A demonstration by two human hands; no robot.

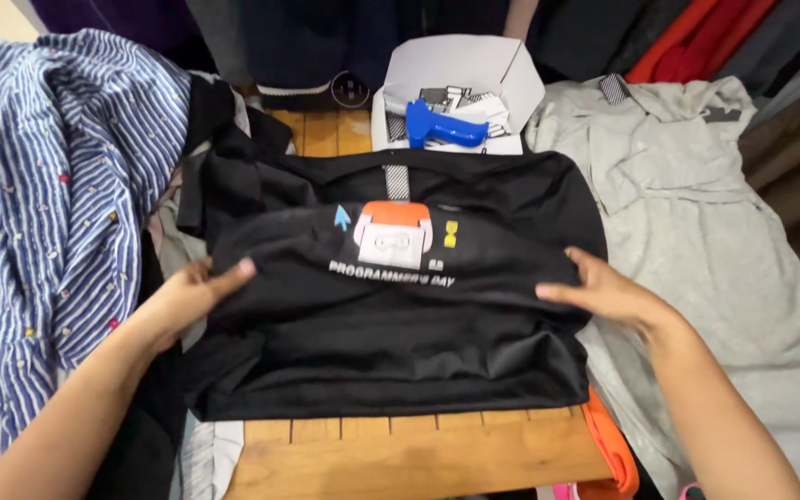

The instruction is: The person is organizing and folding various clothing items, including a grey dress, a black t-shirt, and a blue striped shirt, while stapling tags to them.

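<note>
Left hand (198, 292) and right hand (604, 290) both flat, palms down, fingers pointing inward.

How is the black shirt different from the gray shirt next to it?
The black shirt is folded and has a colourful picture on its front; the gray shirt lies spread out and plain. The left hand and right hand touch the black shirt, not the gray one. Both lie on the wooden table.
</note>
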